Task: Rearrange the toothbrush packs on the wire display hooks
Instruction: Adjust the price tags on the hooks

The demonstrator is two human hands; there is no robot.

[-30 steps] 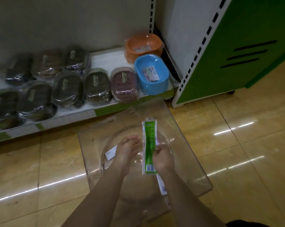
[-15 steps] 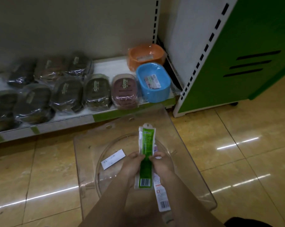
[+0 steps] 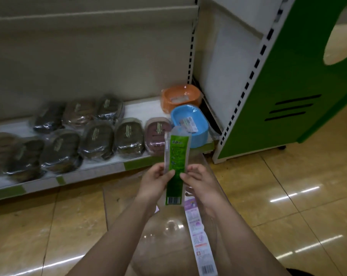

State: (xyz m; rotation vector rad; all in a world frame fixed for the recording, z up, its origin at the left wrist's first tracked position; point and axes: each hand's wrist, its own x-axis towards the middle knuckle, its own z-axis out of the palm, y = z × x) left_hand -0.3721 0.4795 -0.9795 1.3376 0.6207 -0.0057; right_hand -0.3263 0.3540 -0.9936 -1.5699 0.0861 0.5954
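Both hands hold one green toothbrush pack (image 3: 175, 170) upright in front of the person, its barcode end down and its clear top end up, overlapping the view of the low shelf behind it. The left hand (image 3: 155, 181) grips the pack's left edge about halfway up, thumb across the printed face and fingers curled behind; the right hand (image 3: 199, 181) pinches the right edge at the same height, thumb tip on the face. Each grip is narrow and closed on the pack. A second toothbrush pack (image 3: 198, 236), pale with purple and pink print and a barcode at its near end, lies flat below the right forearm in a clear plastic bin (image 3: 116, 198) that sits on the glossy tiled floor (image 3: 288, 196). The low shelf (image 3: 140, 110) carries rows of dark plastic-wrapped soap dishes (image 3: 96, 139), with a blue basin (image 3: 196, 134) at the front right end and an orange basin (image 3: 181, 96) just behind it. A green cabinet panel (image 3: 300, 86) with three slots stands to the right of the shelf
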